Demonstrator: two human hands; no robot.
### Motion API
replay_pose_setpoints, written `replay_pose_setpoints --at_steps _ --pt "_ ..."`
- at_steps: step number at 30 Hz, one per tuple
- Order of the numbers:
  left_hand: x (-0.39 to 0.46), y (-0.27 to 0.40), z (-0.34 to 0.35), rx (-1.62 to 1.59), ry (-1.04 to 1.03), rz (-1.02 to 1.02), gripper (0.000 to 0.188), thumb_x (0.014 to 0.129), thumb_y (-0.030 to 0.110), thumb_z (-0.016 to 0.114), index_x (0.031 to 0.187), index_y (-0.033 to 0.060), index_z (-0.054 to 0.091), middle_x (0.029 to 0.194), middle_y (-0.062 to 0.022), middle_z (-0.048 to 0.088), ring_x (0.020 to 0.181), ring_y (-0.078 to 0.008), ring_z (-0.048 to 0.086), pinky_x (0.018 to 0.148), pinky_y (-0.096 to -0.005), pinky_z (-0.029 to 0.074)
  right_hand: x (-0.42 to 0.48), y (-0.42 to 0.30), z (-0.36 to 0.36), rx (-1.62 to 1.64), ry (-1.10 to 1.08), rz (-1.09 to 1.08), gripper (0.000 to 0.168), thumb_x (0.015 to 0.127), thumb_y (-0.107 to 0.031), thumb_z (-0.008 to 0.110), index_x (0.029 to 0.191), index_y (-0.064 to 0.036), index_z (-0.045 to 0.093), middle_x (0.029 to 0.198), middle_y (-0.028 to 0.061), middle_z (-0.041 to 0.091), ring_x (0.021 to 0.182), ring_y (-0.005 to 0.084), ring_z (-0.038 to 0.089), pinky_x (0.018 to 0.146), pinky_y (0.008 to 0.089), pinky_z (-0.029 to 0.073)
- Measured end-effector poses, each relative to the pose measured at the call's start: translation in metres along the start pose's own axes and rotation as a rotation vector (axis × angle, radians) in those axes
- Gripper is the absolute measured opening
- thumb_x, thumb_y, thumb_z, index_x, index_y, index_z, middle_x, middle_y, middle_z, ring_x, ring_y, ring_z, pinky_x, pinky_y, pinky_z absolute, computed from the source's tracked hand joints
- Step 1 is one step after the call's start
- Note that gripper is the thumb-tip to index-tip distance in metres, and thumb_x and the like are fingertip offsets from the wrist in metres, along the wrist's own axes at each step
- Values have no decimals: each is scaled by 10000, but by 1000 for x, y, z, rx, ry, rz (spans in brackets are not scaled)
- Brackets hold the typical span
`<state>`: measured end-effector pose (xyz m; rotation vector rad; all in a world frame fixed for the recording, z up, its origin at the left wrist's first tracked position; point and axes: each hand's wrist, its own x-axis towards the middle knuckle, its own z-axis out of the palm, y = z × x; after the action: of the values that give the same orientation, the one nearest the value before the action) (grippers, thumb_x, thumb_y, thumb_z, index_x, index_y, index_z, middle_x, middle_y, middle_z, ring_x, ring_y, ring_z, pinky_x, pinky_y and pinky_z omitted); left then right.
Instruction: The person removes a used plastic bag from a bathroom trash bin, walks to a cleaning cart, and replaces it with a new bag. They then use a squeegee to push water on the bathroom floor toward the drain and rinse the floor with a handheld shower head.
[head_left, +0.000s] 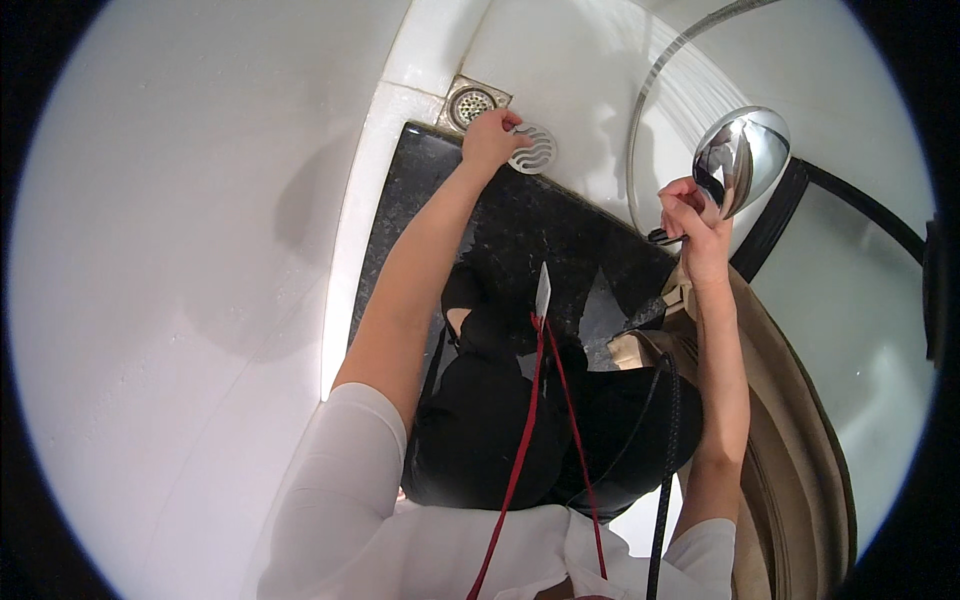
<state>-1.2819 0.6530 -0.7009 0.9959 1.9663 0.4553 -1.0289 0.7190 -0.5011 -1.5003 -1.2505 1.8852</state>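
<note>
With its thumb and fingers, my left hand (489, 142) grips the edge of a round metal drain cover (535, 152) with wavy slots. Just beyond that hand lies the uncovered floor drain (472, 106), a round strainer set in a square metal frame. My right hand (696, 229) is closed around the handle of a chrome shower head (742, 157). Water (686, 79) sprays from its far side toward the upper left. A flexible metal shower hose (636, 135) loops from the handle up past the top of the view.
Beneath me is a black stone slab (431, 195) bordered by white tile (364, 195). A white wall (172, 187) rises at left. On the right are a brown bag (787, 420) and a black-framed glass panel (847, 300). A red lanyard (536, 375) with a card hangs before me.
</note>
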Motion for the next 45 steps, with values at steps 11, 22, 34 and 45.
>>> replay_pose_setpoints --at_steps 11,22,34,45 --pt "17 -44 -42 -113 372 -42 138 776 126 629 824 -2 644 689 -108 647 596 -175 622 576 -293 493 2 0 0 32 21 -24 144 724 -18 617 848 17 554 673 34 540 519 83 455 463 212 349" --pt "25 -27 -51 262 29 -162 449 706 136 676 1125 126 513 1003 -139 614 951 -282 582 810 -393 466 -1 -1 -3 15 13 18 277 724 16 614 983 19 517 735 56 574 544 89 468 474 217 365" --pt "28 -17 -69 251 33 -89 402 615 160 772 934 94 536 849 -111 610 840 -295 588 804 -375 470 -2 -5 -3 -13 -4 31 232 729 -2 624 940 9 528 726 38 566 553 82 474 479 214 368" --pt "21 -43 -62 -627 -17 -216 183 768 3 628 944 -11 581 863 -50 605 773 -108 575 665 -228 497 -9 -6 3 -133 -209 262 232 728 -133 678 845 56 610 684 40 594 549 69 469 482 214 368"
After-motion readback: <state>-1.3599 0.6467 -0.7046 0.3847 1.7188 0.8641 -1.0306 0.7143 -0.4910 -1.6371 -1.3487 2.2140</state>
